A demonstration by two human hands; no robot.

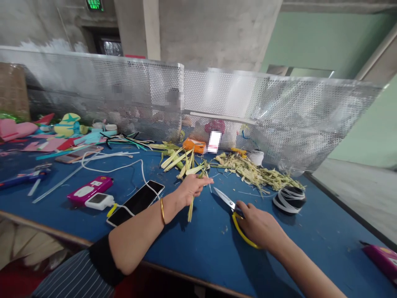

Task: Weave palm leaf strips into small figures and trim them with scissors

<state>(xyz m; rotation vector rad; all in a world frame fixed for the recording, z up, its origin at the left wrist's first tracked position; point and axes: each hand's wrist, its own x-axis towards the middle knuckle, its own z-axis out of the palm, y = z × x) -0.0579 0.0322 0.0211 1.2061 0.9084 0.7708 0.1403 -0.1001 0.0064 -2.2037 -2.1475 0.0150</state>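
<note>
My left hand (pixel 192 188) is closed on a small bundle of pale green and yellow corn husk strips (pixel 190 212). Their ends stick out below and above the fist, with the index finger stretched to the right. In my right hand (pixel 257 223) is a pair of scissors (pixel 226 199) with yellow handles, its blades close together and pointing up and left toward the bundle, apart from it. Behind the left hand lie wider loose husk pieces (pixel 173 159). A heap of husk trimmings (pixel 260 174) spreads to the right.
The blue table (pixel 192 252) also bears a black spool of white tape (pixel 289 200), a phone (pixel 139 203) under a white cable, a magenta device (pixel 89 190), an orange packet (pixel 194 145) and a lit phone (pixel 214 141). Colored paper cutouts (pixel 68 128) lie left; a perforated metal screen (pixel 223 95) stands behind.
</note>
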